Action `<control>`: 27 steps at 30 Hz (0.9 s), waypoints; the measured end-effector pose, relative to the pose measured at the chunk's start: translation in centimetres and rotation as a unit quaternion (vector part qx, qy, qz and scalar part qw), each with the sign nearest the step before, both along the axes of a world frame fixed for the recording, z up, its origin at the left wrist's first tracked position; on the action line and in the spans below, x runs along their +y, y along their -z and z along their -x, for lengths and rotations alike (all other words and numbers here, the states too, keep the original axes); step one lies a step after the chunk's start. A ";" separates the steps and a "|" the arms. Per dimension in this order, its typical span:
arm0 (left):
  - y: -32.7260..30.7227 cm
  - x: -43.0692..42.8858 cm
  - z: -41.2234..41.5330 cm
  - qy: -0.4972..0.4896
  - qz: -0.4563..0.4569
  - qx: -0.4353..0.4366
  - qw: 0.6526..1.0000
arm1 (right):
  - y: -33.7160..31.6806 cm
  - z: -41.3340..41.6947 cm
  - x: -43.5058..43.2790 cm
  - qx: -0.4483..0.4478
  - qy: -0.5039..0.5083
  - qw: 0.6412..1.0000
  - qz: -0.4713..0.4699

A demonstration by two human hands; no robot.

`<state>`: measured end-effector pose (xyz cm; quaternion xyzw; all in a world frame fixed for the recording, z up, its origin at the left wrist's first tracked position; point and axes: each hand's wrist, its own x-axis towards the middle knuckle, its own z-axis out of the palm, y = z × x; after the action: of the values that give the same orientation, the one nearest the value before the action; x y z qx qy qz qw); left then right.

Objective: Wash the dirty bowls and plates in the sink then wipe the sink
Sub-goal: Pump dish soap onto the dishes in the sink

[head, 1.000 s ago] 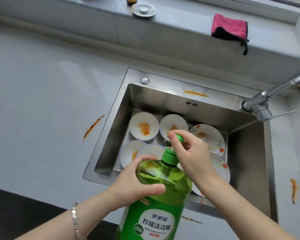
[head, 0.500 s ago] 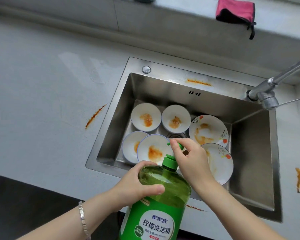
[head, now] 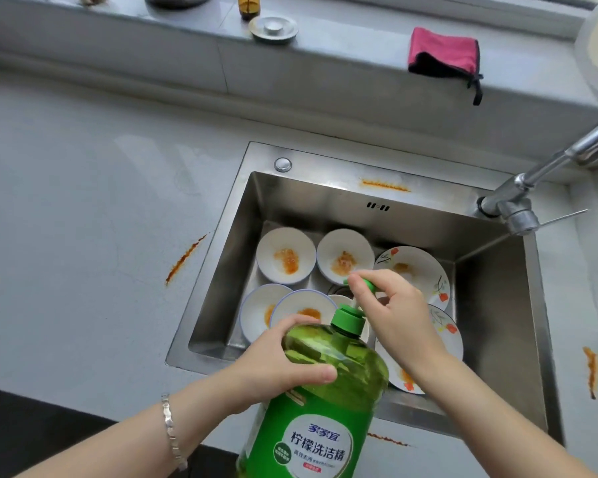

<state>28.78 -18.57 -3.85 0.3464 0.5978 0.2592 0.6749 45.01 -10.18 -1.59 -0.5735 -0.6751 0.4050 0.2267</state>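
A steel sink (head: 491, 305) holds several white bowls smeared with orange sauce (head: 285, 258) and two flowered plates (head: 418, 270). Over its front edge I hold a big green dish-soap bottle (head: 328, 384). My left hand (head: 273, 367) grips the bottle's shoulder. My right hand (head: 390, 312) curls its fingers over the green pump head (head: 359, 284), with the nozzle pointing over the bowls. The nearer plate is partly hidden behind my right wrist.
A chrome tap (head: 518, 205) reaches in from the right. A pink cloth (head: 442, 53), a metal drain plug (head: 273, 29) and a brown bottle (head: 248, 5) sit on the back ledge. Orange sauce streaks mark the grey counter (head: 185, 258) and the sink rim (head: 384, 185).
The pump head has moved up and down under my right hand and stands raised now. The bottle and my left hand have stayed in place. My view has shifted a little.
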 end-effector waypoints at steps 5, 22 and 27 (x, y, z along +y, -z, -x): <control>-2.7 5.0 1.7 0.014 -0.109 0.094 0.990 | -4.5 1.3 4.4 0.030 -0.025 0.993 -0.113; -4.2 20.7 8.9 -0.105 -0.186 0.208 0.955 | -10.5 10.5 17.8 0.115 0.000 0.974 -0.194; -2.9 21.3 9.9 -0.076 -0.112 0.262 0.956 | -9.6 12.2 21.4 0.064 0.005 0.976 -0.210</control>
<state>18.88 2.75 -0.99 0.4295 0.7451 0.2752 0.4297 32.83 11.25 7.98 -0.4898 -0.7262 0.2886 0.3867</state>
